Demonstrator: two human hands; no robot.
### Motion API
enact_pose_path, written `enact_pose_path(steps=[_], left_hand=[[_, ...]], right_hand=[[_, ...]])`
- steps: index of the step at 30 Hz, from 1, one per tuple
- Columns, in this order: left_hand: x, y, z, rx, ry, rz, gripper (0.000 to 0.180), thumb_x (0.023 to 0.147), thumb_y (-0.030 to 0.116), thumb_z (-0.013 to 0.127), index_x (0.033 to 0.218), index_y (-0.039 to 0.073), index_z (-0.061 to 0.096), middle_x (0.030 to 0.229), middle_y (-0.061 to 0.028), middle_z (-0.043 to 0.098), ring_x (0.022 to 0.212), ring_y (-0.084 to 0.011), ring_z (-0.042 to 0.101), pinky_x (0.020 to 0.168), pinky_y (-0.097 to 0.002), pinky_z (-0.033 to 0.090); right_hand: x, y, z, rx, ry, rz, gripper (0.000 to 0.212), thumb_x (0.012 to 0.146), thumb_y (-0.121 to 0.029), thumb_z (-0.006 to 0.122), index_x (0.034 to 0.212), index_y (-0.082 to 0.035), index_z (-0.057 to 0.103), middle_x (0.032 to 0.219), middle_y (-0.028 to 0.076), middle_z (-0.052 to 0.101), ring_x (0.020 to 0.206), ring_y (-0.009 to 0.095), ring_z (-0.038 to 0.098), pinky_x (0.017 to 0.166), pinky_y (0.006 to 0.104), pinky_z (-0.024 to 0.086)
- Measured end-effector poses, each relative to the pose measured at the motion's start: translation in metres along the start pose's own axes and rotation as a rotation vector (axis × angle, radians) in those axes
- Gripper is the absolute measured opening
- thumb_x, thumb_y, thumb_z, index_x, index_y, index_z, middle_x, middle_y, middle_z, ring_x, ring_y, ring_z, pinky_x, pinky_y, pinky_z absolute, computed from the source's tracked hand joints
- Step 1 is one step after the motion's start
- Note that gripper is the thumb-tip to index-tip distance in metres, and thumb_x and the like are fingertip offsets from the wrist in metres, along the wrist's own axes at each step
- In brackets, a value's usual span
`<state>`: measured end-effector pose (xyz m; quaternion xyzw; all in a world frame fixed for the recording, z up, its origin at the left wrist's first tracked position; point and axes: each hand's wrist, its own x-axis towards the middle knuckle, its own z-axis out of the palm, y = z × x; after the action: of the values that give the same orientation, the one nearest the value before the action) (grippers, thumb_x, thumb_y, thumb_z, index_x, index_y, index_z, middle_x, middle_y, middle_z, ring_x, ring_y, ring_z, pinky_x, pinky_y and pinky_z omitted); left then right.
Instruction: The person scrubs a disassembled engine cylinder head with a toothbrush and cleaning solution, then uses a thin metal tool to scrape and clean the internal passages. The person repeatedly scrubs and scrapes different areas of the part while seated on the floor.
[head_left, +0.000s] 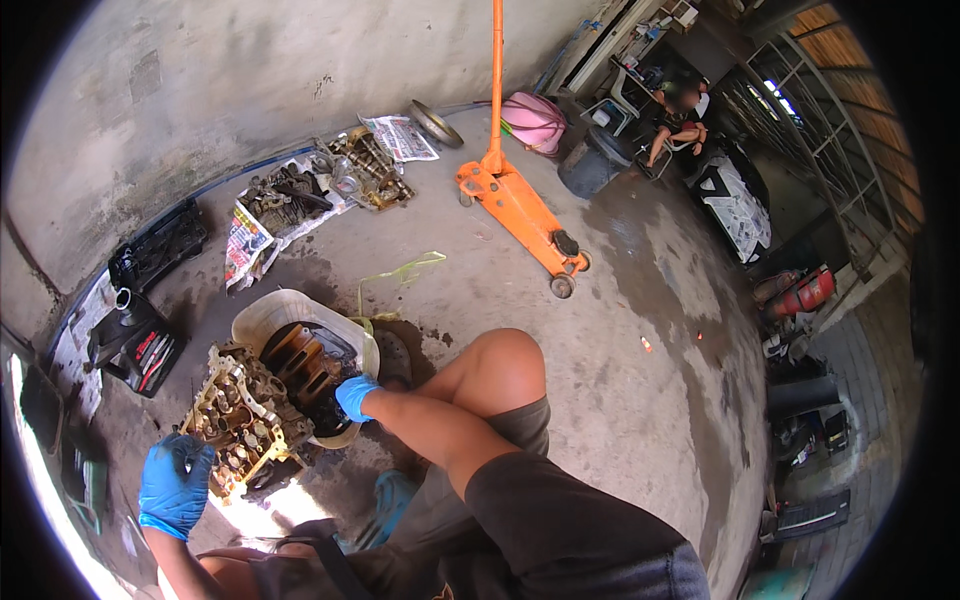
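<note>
A greasy metal engine cylinder head [245,420] sits on the floor in front of me, leaning by a white plastic tub [368,350]. Inside the tub lies a brown-stained metal engine part [300,360] in dark, oily liquid. My left hand [177,485], in a blue glove, is at the near left side of the cylinder head with its fingers curled in; what they hold, if anything, is too small to tell. Also gloved in blue, my right hand [356,398] is bunched at the tub's right rim. Its fingertips and anything in them are hidden.
A black oil bottle [135,345] stands to the left. Along the wall, greasy parts [285,198] and another metal engine part [370,170] lie on newspaper. An orange floor jack [520,210] is ahead. A person [680,120] sits farther back, near a dark bucket [593,162].
</note>
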<state>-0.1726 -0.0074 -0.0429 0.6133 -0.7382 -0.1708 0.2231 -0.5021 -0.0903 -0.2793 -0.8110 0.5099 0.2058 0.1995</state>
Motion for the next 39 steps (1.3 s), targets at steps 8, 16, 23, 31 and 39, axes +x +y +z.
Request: enact_pose_path(steps=[8, 16, 23, 31, 39], left_hand=[[-0.030, -0.011, -0.050, -0.023, -0.120, -0.162, 0.029, 0.089, 0.029, 0.063, 0.092, 0.001, 0.068, 0.090, -0.0212, 0.066, 0.088, -0.0397, 0.061, 0.077, -0.0444, 0.048], [-0.040, -0.017, -0.085, 0.072, 0.092, -0.305, 0.039, 0.093, 0.036, 0.060, 0.095, -0.002, 0.068, 0.087, -0.0208, 0.066, 0.085, -0.0349, 0.064, 0.078, -0.0406, 0.049], [-0.039, -0.014, -0.076, 0.096, 0.188, -0.291, 0.037, 0.092, 0.035, 0.060, 0.090, -0.001, 0.070, 0.087, -0.0225, 0.066, 0.083, -0.0393, 0.063, 0.075, -0.0448, 0.049], [-0.042, -0.015, -0.078, 0.014, 0.158, -0.311, 0.037, 0.089, 0.040, 0.060, 0.084, 0.004, 0.068, 0.087, -0.0201, 0.066, 0.087, -0.0388, 0.064, 0.078, -0.0469, 0.051], [-0.047, -0.020, -0.078, 0.053, 0.218, -0.250, 0.040, 0.089, 0.042, 0.058, 0.082, 0.003, 0.066, 0.088, -0.0196, 0.066, 0.085, -0.0382, 0.064, 0.076, -0.0475, 0.052]], right_hand=[[-0.003, -0.010, -0.079, 0.061, -0.164, 0.110, 0.033, 0.081, -0.017, 0.054, 0.103, 0.000, 0.072, 0.108, 0.025, 0.067, 0.102, 0.037, 0.066, 0.087, 0.0446, 0.052], [-0.080, -0.042, -0.197, -0.031, 0.079, 0.049, 0.030, 0.084, -0.022, 0.049, 0.105, -0.010, 0.068, 0.103, 0.021, 0.067, 0.098, 0.040, 0.063, 0.087, 0.0483, 0.049], [-0.085, -0.118, -0.173, 0.191, 0.158, -0.212, 0.030, 0.091, -0.015, 0.044, 0.111, -0.007, 0.065, 0.104, 0.024, 0.065, 0.097, 0.042, 0.062, 0.086, 0.0485, 0.049], [-0.019, -0.220, -0.072, 0.173, 0.257, -0.152, 0.018, 0.084, -0.007, 0.052, 0.096, 0.001, 0.064, 0.096, 0.026, 0.067, 0.091, 0.041, 0.067, 0.079, 0.0489, 0.054], [-0.014, -0.238, -0.057, 0.206, 0.301, -0.149, 0.019, 0.083, -0.008, 0.055, 0.092, 0.001, 0.068, 0.089, 0.026, 0.068, 0.087, 0.043, 0.067, 0.079, 0.0477, 0.055]])
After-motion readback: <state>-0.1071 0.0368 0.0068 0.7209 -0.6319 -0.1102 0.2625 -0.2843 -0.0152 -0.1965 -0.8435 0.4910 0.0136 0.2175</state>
